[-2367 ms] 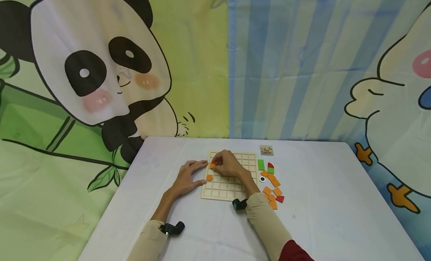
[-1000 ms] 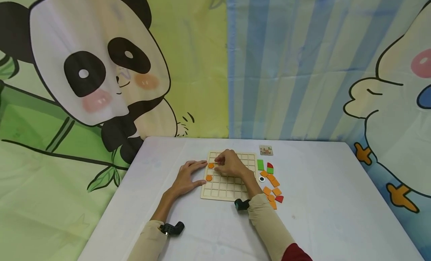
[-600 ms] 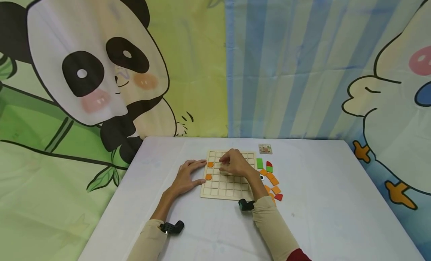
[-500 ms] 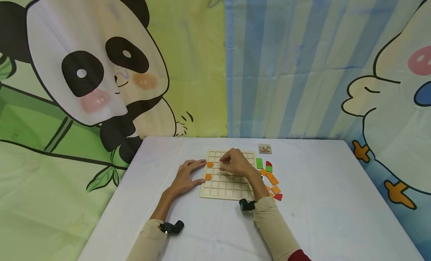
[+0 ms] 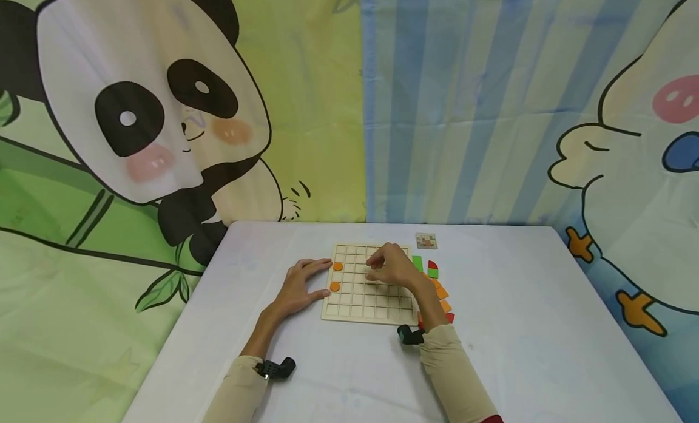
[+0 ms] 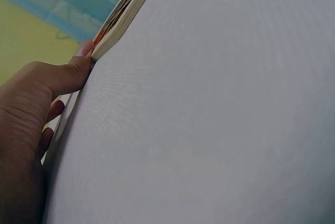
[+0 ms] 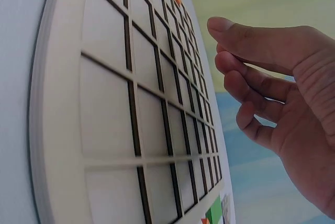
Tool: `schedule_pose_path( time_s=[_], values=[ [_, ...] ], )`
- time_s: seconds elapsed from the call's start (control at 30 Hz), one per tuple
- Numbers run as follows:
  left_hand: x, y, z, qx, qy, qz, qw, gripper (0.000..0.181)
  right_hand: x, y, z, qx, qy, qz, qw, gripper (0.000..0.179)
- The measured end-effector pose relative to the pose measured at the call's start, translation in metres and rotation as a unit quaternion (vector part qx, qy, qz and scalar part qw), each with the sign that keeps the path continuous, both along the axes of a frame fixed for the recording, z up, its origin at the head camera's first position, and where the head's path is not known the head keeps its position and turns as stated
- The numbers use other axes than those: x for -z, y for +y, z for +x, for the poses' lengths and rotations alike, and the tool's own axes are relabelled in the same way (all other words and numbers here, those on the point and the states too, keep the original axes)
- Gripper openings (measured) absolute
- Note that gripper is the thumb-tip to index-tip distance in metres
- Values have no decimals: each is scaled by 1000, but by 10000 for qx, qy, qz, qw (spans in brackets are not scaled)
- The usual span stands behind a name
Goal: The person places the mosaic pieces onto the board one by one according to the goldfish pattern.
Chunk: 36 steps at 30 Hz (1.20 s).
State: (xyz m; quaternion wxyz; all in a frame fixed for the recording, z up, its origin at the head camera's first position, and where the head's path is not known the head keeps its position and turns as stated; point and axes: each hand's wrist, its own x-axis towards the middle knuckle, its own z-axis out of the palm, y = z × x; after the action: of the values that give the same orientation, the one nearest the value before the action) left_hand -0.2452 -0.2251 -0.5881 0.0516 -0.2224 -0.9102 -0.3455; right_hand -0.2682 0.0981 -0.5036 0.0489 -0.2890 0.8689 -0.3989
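Observation:
A pale wooden board (image 5: 355,303) with a raised grid lies on the table. Two orange round pieces (image 5: 335,286) sit in cells of its left column, one above the other with a gap between. My left hand (image 5: 295,291) rests at the board's left edge, thumb and fingers spread; in the left wrist view the thumb (image 6: 73,72) touches the board's corner. Over the middle of the grid hovers my right hand (image 5: 394,267), its fingers loosely bent. Nothing shows between its thumb and fingers (image 7: 251,85) in the right wrist view.
Right of the board lie a green rectangle (image 5: 417,263), a red quarter piece (image 5: 432,265) by a green one (image 5: 433,274), several orange pieces (image 5: 440,289) and another red piece (image 5: 450,318), partly hidden by the right forearm. A small patterned card (image 5: 426,241) lies behind.
My right hand has let go of the upper orange round piece, which stays in its cell, and has moved right across the board. The left hand keeps its place.

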Motion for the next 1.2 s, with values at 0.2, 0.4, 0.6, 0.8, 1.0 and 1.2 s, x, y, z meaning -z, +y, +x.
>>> schedule_pose_path(
  time_s=[0.2,0.4,0.6,0.8,1.0,1.2],
  values=[
    [1,0,-1,2,11,-15,10000,77,1,17,3,0,30,205,9998,29],
    [2,-1,-1,-13,-27,7,10000,77,-3,36,9,15,-213,362,9991,31],
    [0,-2,0,-15,81,-16,10000,77,-8,58,16,27,-270,485,9985,30],
    [1,-2,0,-12,-50,18,10000,77,-7,79,25,265,-476,533,9971,28],
    [3,-1,-2,-9,18,-29,10000,77,-4,96,34,441,-568,653,9953,26],
    [2,0,-1,3,17,8,10000,77,-6,109,41,702,-679,870,9914,25]
  ],
)
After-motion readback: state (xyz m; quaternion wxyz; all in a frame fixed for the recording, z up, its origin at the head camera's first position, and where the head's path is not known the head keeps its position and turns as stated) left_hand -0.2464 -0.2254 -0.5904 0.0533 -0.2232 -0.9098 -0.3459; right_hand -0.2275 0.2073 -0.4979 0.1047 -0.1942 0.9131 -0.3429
